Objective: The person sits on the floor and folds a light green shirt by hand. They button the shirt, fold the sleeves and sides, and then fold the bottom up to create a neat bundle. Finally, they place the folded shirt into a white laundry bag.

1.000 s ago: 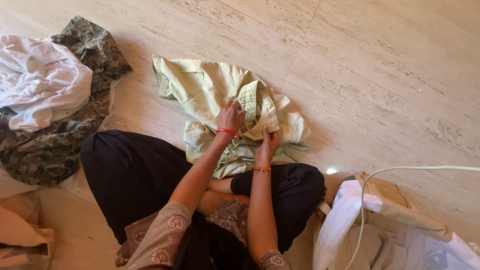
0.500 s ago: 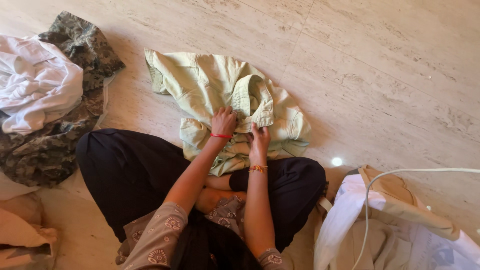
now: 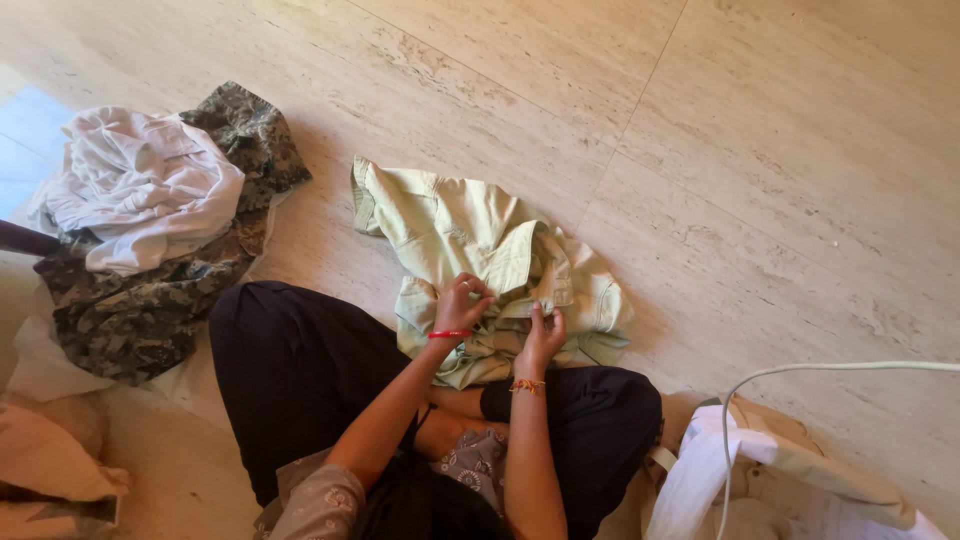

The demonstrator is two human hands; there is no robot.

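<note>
Pale green shirt, both hands gripping

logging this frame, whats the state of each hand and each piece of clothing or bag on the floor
left hand: gripping the green shirt
right hand: pinching a fold of the same shirt
green shirt: crumpled, partly spread on the floor
white garment: bunched up on the camouflage garment
camouflage garment: heaped on the floor
bag: open, a white cable across it
</note>
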